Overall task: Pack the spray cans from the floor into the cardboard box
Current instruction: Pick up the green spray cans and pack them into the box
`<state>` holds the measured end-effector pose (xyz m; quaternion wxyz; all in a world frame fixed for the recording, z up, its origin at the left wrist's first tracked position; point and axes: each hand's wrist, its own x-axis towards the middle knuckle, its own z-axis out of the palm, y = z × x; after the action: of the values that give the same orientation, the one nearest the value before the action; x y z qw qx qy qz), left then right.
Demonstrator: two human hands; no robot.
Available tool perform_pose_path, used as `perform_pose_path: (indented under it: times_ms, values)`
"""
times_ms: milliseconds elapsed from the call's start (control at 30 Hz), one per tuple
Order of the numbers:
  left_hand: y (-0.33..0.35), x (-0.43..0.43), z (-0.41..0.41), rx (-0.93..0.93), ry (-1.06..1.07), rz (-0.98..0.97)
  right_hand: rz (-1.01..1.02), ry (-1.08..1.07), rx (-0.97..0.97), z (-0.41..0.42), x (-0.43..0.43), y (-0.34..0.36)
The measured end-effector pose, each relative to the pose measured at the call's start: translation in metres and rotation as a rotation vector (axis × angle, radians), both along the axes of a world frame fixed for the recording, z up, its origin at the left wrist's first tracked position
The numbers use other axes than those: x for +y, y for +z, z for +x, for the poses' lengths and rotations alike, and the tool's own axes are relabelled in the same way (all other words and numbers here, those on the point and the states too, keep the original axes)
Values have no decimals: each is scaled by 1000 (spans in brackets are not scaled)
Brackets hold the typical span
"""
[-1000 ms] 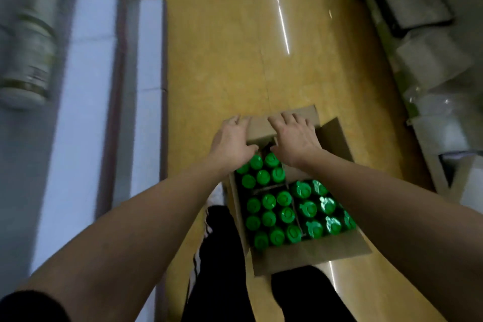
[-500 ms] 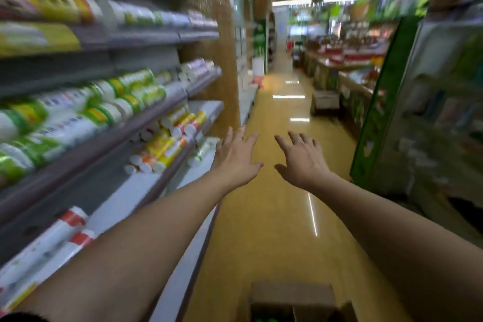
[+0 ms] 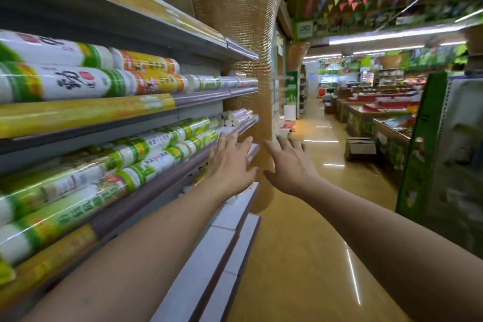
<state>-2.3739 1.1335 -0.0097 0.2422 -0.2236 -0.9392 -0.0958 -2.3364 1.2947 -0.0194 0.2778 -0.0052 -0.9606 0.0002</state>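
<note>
The left hand [image 3: 230, 167] and right hand [image 3: 290, 165] reach forward side by side, apart, fingers spread and holding nothing. The left hand is before the front edge of a shelf [image 3: 203, 95] of wrapped rolls [image 3: 146, 159], and the right is over the aisle floor [image 3: 300, 256]. The view does not show where the spray cans and cardboard box are.

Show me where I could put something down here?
The shiny yellow floor is bare between the white bottom shelf ledge and the green display stand. That ledge looks mostly bare too. The grey metal shelves above are crowded with green-and-white packaged rolls, and a brown cardboard box sits farther down the aisle.
</note>
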Motion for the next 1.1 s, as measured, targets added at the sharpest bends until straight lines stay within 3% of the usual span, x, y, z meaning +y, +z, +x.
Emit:
perform_pose_path:
  times_ms: [333, 600, 1100]
  values:
    - [29, -62, 67, 59, 352, -11, 25, 334, -8, 11, -35, 25]
    - [15, -97, 163, 24, 646, -36, 70, 617, -54, 52, -71, 23]
    - [-9, -203, 395, -29, 1065, -35, 100, 1051, -41, 217, -238, 12]
